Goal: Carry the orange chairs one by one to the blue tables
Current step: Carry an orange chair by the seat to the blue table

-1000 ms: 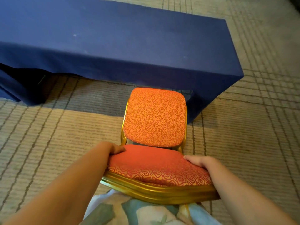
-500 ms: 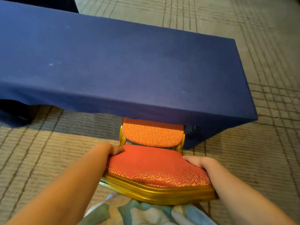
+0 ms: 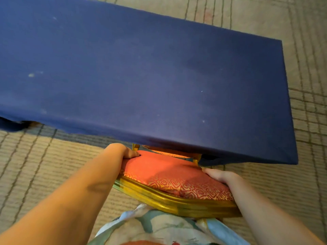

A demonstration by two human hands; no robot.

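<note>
Orange chair (image 3: 169,175), swirl-patterned red-orange upholstery, gold-framed.

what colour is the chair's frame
Gold, seen best along the chair frame in the head view.

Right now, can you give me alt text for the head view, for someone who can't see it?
The left hand and right hand hold the orange chair by the sides of its backrest, seen from above. The rest of it is almost wholly hidden under the blue table, which stands on striped beige carpet.
</note>
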